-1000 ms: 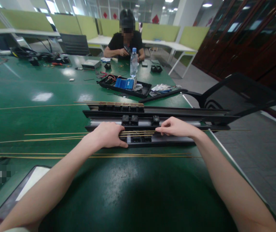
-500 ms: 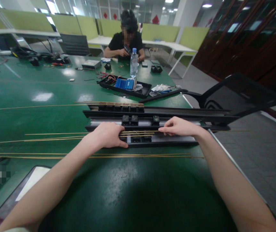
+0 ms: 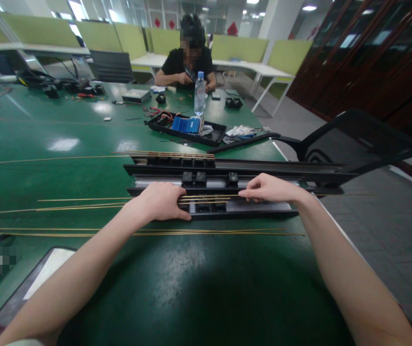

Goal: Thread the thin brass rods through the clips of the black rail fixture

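Several long black rails lie side by side across the green table. My left hand is closed around the left part of the nearest rail, thumb on its near edge. Thin brass rods run over this rail and out to the left beneath my hand. To the right, the fingertips of my right hand pinch a thin brass rod that extends rightward past the wrist. Small black blocks sit in the nearest rail, and others in the middle rail.
More brass rods lie in front of the rails. Behind are a black tray, white gloves and a bottle. A person sits across the table. A black chair stands at the right.
My right hand has shifted very slightly to the right. My left hand stays in place on the nearest rail.
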Motion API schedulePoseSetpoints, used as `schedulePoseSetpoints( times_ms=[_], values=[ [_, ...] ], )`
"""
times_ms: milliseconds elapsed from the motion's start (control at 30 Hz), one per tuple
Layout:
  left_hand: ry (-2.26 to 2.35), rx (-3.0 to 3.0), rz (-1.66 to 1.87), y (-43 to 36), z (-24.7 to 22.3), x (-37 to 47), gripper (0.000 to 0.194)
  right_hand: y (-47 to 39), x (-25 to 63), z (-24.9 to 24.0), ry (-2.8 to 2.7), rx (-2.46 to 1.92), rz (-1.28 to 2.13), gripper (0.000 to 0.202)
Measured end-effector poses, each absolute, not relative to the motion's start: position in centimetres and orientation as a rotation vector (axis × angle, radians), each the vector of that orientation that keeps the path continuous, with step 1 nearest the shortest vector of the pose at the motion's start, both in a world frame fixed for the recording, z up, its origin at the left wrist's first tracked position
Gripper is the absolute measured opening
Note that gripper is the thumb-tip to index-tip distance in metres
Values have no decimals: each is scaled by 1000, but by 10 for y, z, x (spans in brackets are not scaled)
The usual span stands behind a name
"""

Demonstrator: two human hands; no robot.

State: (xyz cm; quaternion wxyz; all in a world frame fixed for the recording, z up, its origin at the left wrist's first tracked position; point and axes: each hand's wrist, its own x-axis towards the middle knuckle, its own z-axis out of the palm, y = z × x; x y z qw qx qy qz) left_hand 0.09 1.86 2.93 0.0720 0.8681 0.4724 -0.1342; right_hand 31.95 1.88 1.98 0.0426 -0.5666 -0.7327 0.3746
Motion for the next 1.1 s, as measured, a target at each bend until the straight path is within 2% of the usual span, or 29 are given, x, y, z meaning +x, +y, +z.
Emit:
schedulePoseSetpoints(
  times_ms=[467, 1100],
  values=[
    [1415, 2639, -389, 20, 26, 0, 77, 18, 320, 25, -2243, -1753, 1156, 55],
    [1424, 2611, -404, 19, 29, 1, 77, 18, 328, 29, -2244, -1681, 1201, 40]
  ],
)
